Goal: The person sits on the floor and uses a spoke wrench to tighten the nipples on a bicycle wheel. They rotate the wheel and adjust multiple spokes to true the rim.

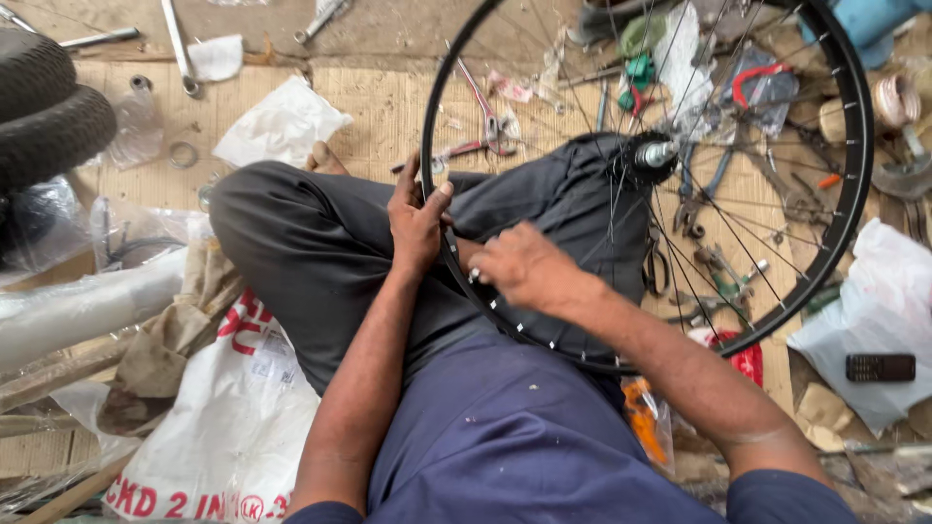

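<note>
Currently the left hand [416, 225] is closed on the bicycle wheel rim [843, 92], thumb on the inner side, fingers wrapped over the outer edge. The wheel sits across the person's lap, resting on the grey trouser leg [301, 243], and tilts away from the grip toward the far floor.

Right hand [524, 264] is just beside the left, lower along the same rim arc, fingers curled in at the rim's inner face where the spokes [723, 228] end. Fingertips look pinched together on something small; cannot tell what, or whether they clamp a spoke end.

Hub [652, 152] lies beyond the right hand, up and away from both grips, spokes fanning out from it to the rim.

Around the grip:
- Pliers [485, 112] on the cardboard mat, seen through the wheel just past the left hand.
- More hand tools [714, 267] scattered on the floor beyond the right hand, behind the spokes.
- White plastic sack [228, 427] with red print, near side of the left forearm.
- Black tyre [49, 102] well apart, far out on the left-hand side.
- Mobile phone [880, 367] on a white bag, well apart on the right-hand side.
- Spanner [179, 44] far off beyond the knee.
</note>
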